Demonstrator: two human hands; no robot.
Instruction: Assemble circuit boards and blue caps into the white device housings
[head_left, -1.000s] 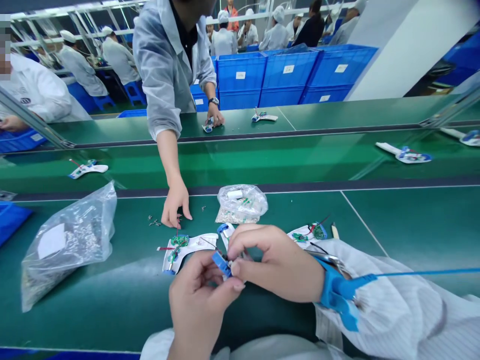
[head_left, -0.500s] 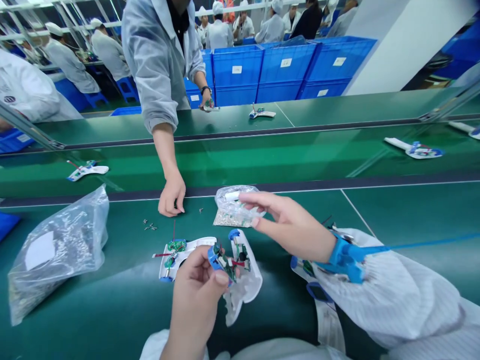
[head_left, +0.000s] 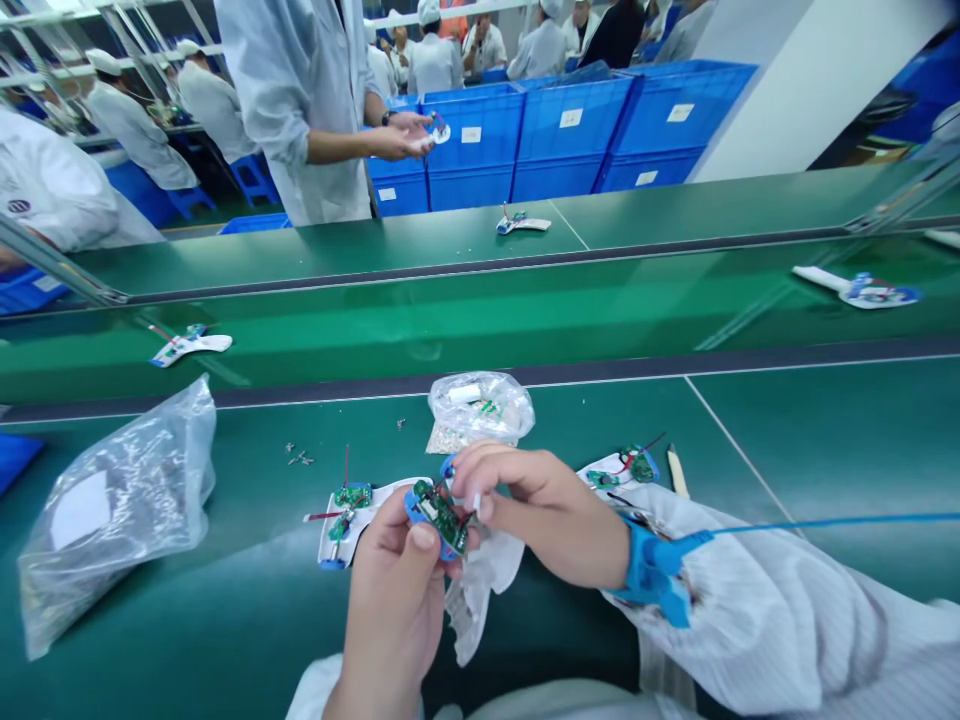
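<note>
My left hand grips a white plastic shell with a green circuit board and blue end pieces, held up over the green table. My right hand, with a blue wrist strap on it, has its fingers pinched together at the top of that shell. A second white shell with a green board lies on the table just left of my hands. Another one lies to the right, behind my right wrist.
A small clear bag of parts sits just beyond my hands, a larger clear bag at left, loose screws between. More shells ride the green belt. A co-worker stands across, holding a part. Blue crates behind.
My right hand came back from the small bag to pinch at the shell in my left hand. The co-worker's hand lifted off the table and that person now stands upright.
</note>
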